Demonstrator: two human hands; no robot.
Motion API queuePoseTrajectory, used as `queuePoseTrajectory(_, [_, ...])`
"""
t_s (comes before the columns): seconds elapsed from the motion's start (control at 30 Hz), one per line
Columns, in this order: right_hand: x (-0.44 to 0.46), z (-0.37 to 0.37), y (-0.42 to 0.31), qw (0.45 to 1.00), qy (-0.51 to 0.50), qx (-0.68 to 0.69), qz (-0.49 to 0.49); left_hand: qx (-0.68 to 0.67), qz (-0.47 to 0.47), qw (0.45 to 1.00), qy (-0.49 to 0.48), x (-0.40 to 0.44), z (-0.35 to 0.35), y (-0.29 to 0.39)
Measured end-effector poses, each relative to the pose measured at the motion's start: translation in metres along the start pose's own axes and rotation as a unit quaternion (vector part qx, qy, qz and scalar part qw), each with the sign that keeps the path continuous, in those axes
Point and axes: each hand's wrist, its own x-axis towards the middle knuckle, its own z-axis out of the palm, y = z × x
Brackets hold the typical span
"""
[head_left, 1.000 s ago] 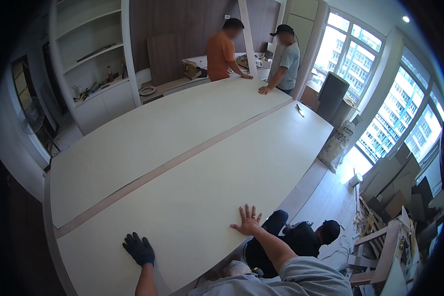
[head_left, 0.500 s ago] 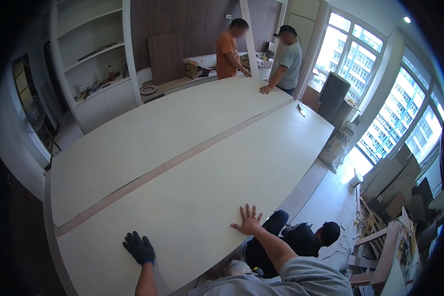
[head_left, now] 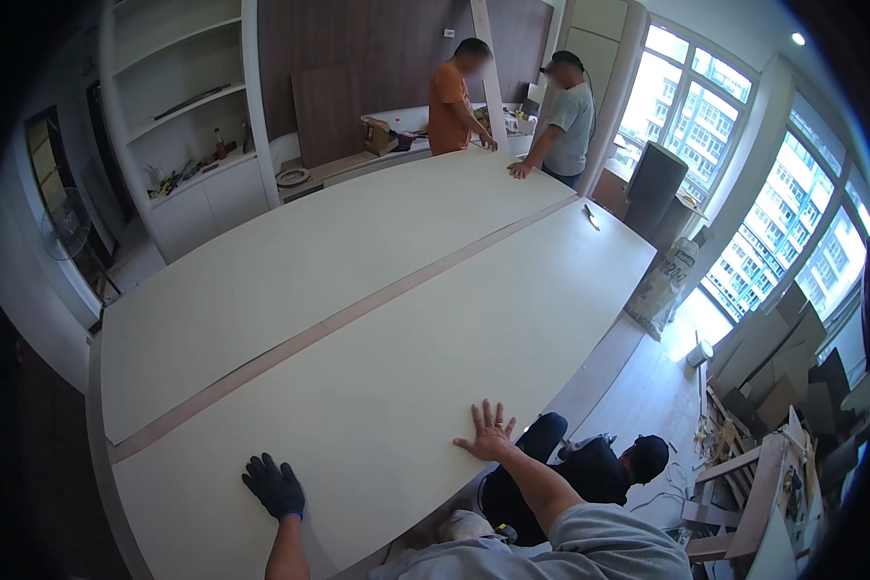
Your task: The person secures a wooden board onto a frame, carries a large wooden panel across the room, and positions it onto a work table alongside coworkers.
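My left hand [head_left: 275, 487], in a dark glove, lies flat with spread fingers on the near white panel [head_left: 387, 387]. Bare and also flat, my right hand [head_left: 487, 432] presses on the same panel near its right edge, fingers apart. A second white panel [head_left: 309, 251] lies beyond, and a pinkish-brown strip [head_left: 348, 314] shows between the two. A small knife-like tool [head_left: 591, 217] rests on the near panel's far right corner. Neither hand holds anything.
Two people, in an orange shirt [head_left: 448, 106] and a grey shirt [head_left: 572, 121], stand at the far edge. A person in dark clothes [head_left: 575, 478] crouches below my right arm. Scrap boards [head_left: 773, 358] and a filled sack [head_left: 665, 290] stand on the right.
My hands stay in place on the panel. The view has shifted very slightly. The person in orange has moved a little, with the head turned slightly.
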Motion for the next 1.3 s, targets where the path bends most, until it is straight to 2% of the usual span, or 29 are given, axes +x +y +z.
queuePoseTrajectory(0.43, [-0.002, -0.002, 0.0, 1.0, 0.001, -0.002, -0.003, 0.0, 0.012, 0.999, 0.037, 0.0, 0.008, -0.002])
queuePoseTrajectory(0.53, [-0.003, -0.004, -0.001, 1.0, -0.002, -0.002, -0.001, 0.011, -0.002, 1.0, -0.01, 0.001, -0.007, 0.003])
queuePoseTrajectory(1.13, [-0.003, -0.003, -0.002, 1.0, 0.005, 0.003, 0.002, 0.008, 0.012, 1.0, 0.027, 0.001, 0.005, -0.002])
queuePoseTrajectory(1.3, [-0.003, -0.004, -0.002, 1.0, 0.0, 0.005, 0.003, 0.014, 0.003, 1.0, -0.007, 0.001, -0.003, 0.0])
